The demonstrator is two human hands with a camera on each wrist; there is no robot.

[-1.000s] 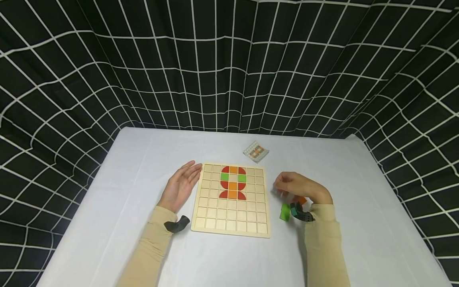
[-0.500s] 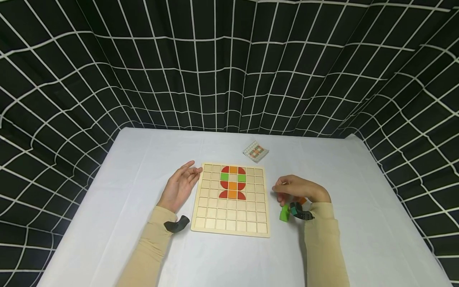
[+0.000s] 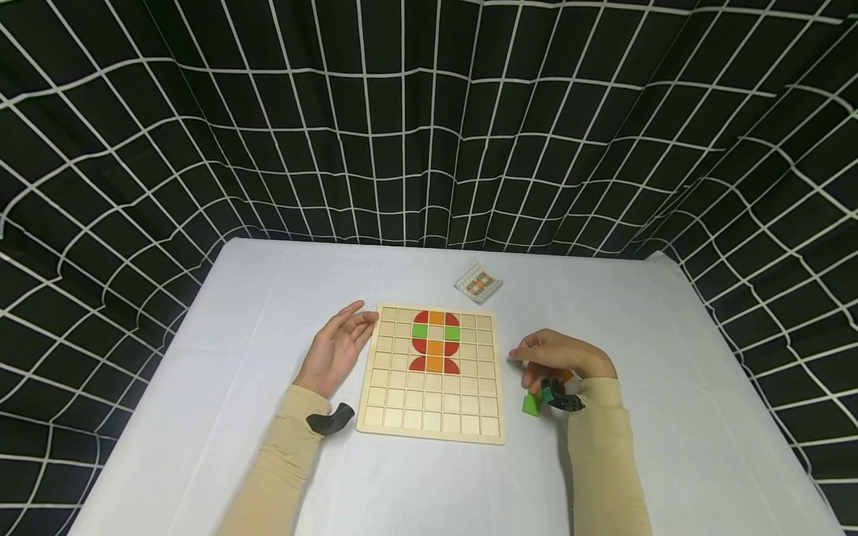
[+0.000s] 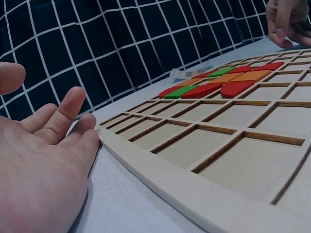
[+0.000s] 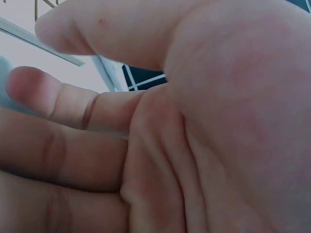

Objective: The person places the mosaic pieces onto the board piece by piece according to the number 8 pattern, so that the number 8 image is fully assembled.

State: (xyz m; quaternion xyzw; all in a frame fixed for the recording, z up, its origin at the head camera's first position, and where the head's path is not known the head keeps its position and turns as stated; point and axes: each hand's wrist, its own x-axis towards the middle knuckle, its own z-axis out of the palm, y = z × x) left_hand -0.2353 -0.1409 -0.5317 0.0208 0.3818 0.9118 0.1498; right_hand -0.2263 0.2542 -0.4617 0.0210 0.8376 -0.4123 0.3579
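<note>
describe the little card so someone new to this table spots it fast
On the white table lies a square wooden board. Just past its far edge, right of the middle, is the card. Unlike the board, it is small, sits askew and shows a tiny coloured pattern on a pale grid.

One board (image 3: pixel 432 402) — one card (image 3: pixel 479 284) — two hands (image 3: pixel 337 350) (image 3: pixel 561 354)

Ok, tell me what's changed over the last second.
The right hand has shifted toward the person, now covering more of the green pieces; no piece visibly gripped or let go. The left hand stays beside the board, whose coloured pattern is unchanged, and the card hasn't moved.
</note>
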